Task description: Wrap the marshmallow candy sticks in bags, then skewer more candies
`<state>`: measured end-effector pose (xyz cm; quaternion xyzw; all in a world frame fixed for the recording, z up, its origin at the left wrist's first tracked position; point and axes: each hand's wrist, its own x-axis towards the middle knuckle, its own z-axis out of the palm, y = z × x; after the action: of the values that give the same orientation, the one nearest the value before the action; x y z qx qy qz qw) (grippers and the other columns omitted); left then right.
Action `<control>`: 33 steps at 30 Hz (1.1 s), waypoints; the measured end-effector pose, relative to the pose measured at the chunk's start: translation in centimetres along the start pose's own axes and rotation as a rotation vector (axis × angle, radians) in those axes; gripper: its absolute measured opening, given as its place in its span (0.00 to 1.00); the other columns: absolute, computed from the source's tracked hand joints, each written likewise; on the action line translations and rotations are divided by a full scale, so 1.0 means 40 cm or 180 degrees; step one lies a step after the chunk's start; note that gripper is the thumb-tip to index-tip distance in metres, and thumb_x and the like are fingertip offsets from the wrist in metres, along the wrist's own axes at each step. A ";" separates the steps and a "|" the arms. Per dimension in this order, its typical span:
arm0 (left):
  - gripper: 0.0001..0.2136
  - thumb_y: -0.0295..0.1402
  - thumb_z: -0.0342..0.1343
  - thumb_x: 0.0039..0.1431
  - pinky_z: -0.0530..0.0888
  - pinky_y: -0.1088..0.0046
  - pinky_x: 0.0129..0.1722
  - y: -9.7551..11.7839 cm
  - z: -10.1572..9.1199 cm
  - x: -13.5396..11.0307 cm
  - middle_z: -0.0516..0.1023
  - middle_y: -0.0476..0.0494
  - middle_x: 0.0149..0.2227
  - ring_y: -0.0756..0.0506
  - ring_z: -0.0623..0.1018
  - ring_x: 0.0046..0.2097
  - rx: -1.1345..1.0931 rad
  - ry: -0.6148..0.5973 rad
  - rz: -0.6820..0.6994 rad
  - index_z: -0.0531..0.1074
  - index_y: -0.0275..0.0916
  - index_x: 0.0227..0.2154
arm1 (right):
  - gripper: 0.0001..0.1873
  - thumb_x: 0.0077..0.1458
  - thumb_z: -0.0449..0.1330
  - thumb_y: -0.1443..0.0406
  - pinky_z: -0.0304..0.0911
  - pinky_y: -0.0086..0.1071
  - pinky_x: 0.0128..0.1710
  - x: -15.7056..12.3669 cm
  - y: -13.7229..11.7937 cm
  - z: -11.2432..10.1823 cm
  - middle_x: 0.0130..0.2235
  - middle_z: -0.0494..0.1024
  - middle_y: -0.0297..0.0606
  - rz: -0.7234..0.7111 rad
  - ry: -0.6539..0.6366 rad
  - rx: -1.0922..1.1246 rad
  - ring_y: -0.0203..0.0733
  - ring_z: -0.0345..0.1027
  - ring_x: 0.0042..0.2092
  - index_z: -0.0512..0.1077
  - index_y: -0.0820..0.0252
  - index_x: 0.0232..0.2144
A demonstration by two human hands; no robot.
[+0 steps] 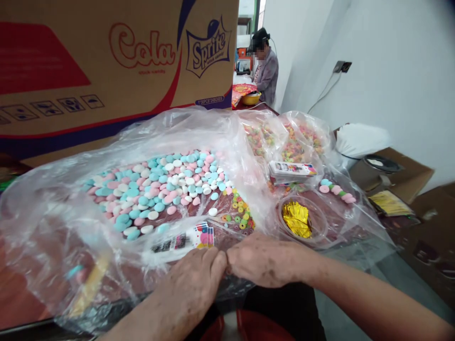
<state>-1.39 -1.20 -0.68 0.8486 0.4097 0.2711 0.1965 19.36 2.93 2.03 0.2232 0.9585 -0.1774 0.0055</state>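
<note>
My left hand (pixel 195 279) and my right hand (pixel 265 259) meet knuckle to knuckle at the near edge of the table, both closed with fingers curled under; what they pinch is hidden. Just beyond them lies a small clear packet with a printed colourful label (pixel 188 240). A big clear plastic bag (pixel 117 156) spreads over the table, holding a heap of pink, blue and white round candies (pixel 159 187). A few ring-shaped coloured candies (pixel 241 215) lie near its right edge.
A clear round tub of gold twist ties (pixel 297 219) sits right of my hands. Behind it are a stack of printed labels (pixel 291 171) and bags of ring candies (pixel 287 142). A large Cola/Sprite carton (pixel 106 61) stands at the back left. Another person (pixel 265 66) works far behind.
</note>
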 end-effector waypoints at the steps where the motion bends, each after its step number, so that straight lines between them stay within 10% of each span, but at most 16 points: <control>1: 0.12 0.22 0.50 0.57 0.70 0.69 0.37 0.002 0.007 -0.004 0.78 0.43 0.34 0.43 0.74 0.33 0.0449 -0.0293 0.0274 0.75 0.42 0.37 | 0.10 0.54 0.55 0.73 0.54 0.26 0.22 -0.002 0.011 -0.003 0.24 0.73 0.32 0.0001 -0.0103 0.0506 0.33 0.61 0.24 0.70 0.61 0.23; 7: 0.11 0.26 0.47 0.64 0.71 0.64 0.41 0.016 0.002 0.010 0.78 0.36 0.38 0.42 0.75 0.38 0.1380 -0.0326 0.1539 0.69 0.32 0.46 | 0.12 0.53 0.49 0.70 0.55 0.19 0.18 -0.018 0.023 0.008 0.19 0.64 0.27 0.0973 -0.0588 0.3507 0.29 0.58 0.21 0.65 0.60 0.19; 14: 0.12 0.24 0.42 0.65 0.71 0.74 0.28 0.048 0.012 0.052 0.76 0.45 0.29 0.48 0.74 0.28 0.0697 -0.0138 0.1136 0.71 0.38 0.34 | 0.08 0.50 0.52 0.67 0.56 0.20 0.18 -0.029 0.007 0.036 0.21 0.66 0.27 0.1589 -0.0474 0.3828 0.29 0.59 0.21 0.67 0.61 0.21; 18: 0.11 0.26 0.46 0.64 0.70 0.77 0.28 0.055 0.015 0.053 0.74 0.48 0.26 0.50 0.73 0.27 0.0081 -0.0076 0.0630 0.72 0.40 0.29 | 0.13 0.60 0.51 0.61 0.57 0.22 0.25 -0.092 0.022 -0.012 0.24 0.69 0.29 0.1210 0.0258 0.2635 0.30 0.62 0.26 0.70 0.61 0.27; 21: 0.09 0.32 0.51 0.62 0.68 0.79 0.27 0.046 0.014 0.048 0.73 0.49 0.24 0.50 0.72 0.26 -0.0593 -0.0224 -0.0438 0.73 0.40 0.27 | 0.17 0.66 0.45 0.62 0.59 0.25 0.33 -0.165 0.078 -0.039 0.31 0.74 0.34 0.1742 0.0994 0.1109 0.34 0.66 0.33 0.71 0.61 0.32; 27: 0.13 0.42 0.60 0.52 0.53 0.84 0.16 0.063 0.029 0.075 0.69 0.51 0.18 0.55 0.64 0.18 -0.2562 0.0133 -0.2728 0.72 0.36 0.22 | 0.09 0.58 0.52 0.72 0.60 0.31 0.38 -0.247 0.200 0.016 0.39 0.77 0.47 0.2974 0.0410 -0.0589 0.44 0.71 0.41 0.74 0.64 0.33; 33: 0.14 0.41 0.62 0.50 0.50 0.84 0.16 0.061 0.055 0.076 0.74 0.46 0.21 0.57 0.61 0.17 -0.3106 0.0223 -0.2856 0.72 0.35 0.22 | 0.10 0.56 0.53 0.73 0.60 0.33 0.36 -0.244 0.214 0.067 0.37 0.78 0.49 0.3067 0.0357 -0.0907 0.47 0.72 0.40 0.74 0.64 0.35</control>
<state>2.99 -0.43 -0.13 0.4000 0.5597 0.3448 0.6386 31.66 5.03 -2.48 0.6464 0.7601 -0.0099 0.0657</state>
